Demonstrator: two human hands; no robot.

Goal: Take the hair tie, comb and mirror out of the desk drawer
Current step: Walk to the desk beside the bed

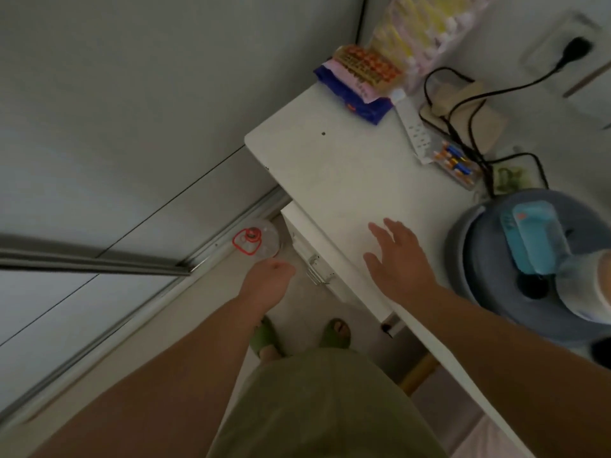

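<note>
The white desk (pixel 344 166) runs diagonally through the view. Under its front edge is a white drawer front (pixel 307 236), shut, with a metal handle (pixel 315 269). My left hand (pixel 267 282) hangs just left of that handle, below the desk edge, fingers curled downward and holding nothing that I can see. My right hand (pixel 396 259) hovers flat over the desk top near its front edge, fingers spread and empty. Hair tie, comb and mirror are not visible.
Snack packets (pixel 360 81), a power strip (pixel 415 127), black cables (pixel 463 127) and a battery box (pixel 458 163) sit at the desk's far end. A grey round appliance (pixel 489 282) with a blue item on top stands right. A clear water jug (pixel 259 241) stands on the floor by a sliding door track.
</note>
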